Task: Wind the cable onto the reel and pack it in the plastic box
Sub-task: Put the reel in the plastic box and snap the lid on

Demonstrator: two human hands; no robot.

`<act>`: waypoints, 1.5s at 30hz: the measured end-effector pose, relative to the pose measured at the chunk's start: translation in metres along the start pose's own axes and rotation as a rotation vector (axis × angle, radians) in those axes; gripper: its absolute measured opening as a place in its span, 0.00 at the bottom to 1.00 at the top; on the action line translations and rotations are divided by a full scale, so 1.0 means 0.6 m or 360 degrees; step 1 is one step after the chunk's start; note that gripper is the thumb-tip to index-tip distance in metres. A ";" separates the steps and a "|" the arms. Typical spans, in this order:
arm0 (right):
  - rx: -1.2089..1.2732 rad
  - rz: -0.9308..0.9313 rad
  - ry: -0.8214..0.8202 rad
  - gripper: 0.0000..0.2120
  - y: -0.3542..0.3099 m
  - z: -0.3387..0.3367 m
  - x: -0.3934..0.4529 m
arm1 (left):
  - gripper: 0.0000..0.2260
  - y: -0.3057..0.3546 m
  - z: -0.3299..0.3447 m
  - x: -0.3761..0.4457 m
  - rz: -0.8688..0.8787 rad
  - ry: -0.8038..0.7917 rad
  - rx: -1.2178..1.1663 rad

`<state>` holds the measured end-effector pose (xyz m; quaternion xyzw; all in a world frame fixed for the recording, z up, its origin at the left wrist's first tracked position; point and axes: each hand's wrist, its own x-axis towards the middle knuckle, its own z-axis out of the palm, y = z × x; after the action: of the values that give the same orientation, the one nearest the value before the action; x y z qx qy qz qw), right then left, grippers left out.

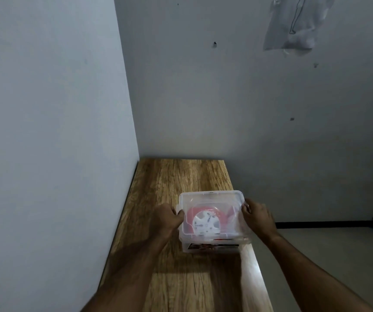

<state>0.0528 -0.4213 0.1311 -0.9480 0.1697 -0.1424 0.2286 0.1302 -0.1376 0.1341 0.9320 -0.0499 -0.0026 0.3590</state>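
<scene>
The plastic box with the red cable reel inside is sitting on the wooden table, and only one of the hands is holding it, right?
Not quite. In the head view both hands hold the plastic box: the left hand grips its left side and the right hand its right side. The rest stands: the red cable reel is inside, and the box sits on the wooden table.

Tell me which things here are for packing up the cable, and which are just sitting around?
For the job:
- clear plastic box, lid on
- reel with red cable inside it
- left hand and right hand, gripping the box's sides

Just there:
- wooden table under the box
- clear plastic bag hanging on the wall
</scene>
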 end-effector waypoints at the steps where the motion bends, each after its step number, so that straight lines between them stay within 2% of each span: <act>1: -0.0034 0.0018 0.0004 0.07 0.000 -0.002 -0.002 | 0.16 0.000 0.001 -0.001 -0.0004 -0.0004 -0.0005; 6: -0.0029 0.0069 -0.0079 0.12 0.022 0.016 -0.009 | 0.15 -0.009 0.009 0.004 0.0025 -0.0005 0.0026; 11: 0.0030 0.0162 -0.0154 0.10 0.025 0.024 -0.012 | 0.16 -0.021 0.027 0.001 -0.0093 -0.0086 -0.0078; 17: 0.0316 0.0328 -0.0252 0.10 0.033 0.034 0.008 | 0.16 -0.013 0.034 0.000 -0.0193 -0.0129 -0.0281; 24: 0.0380 0.0384 -0.0209 0.12 0.020 0.047 0.012 | 0.15 -0.015 0.041 0.009 -0.0272 -0.0018 -0.0337; 27: 0.0423 0.0363 -0.0192 0.10 0.004 0.056 0.014 | 0.10 -0.013 0.035 0.021 -0.0314 0.0023 -0.0280; 29: 0.0471 0.0361 -0.0201 0.10 -0.007 0.064 0.018 | 0.10 -0.004 0.026 0.026 -0.0341 0.0045 -0.0181; 31: 0.0487 0.0350 -0.0205 0.10 -0.020 0.073 0.021 | 0.16 0.003 0.020 0.026 -0.0257 0.0100 0.0051; 35: 0.0468 0.0345 -0.0213 0.10 -0.053 0.087 0.033 | 0.30 0.004 0.035 0.031 0.0302 0.0166 0.0813; 37: 0.0464 0.0355 -0.0205 0.10 -0.060 0.099 0.041 | 0.30 0.011 0.050 0.043 0.0539 0.0030 0.0821; 39: 0.0477 0.0349 -0.0211 0.10 -0.061 0.108 0.049 | 0.32 0.009 0.065 0.056 0.0656 -0.0148 0.0796; 42: 0.0538 0.0358 -0.0247 0.09 -0.065 0.113 0.059 | 0.38 -0.014 0.084 0.074 0.0617 -0.0363 0.0850; 45: 0.0641 0.0408 -0.0240 0.12 -0.069 0.114 0.072 | 0.43 -0.025 0.091 0.091 0.0589 -0.0358 0.0855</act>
<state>0.1262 -0.3772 0.1010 -0.8619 0.2392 -0.0719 0.4412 0.1837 -0.1684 0.0851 0.9623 -0.2563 -0.0269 0.0873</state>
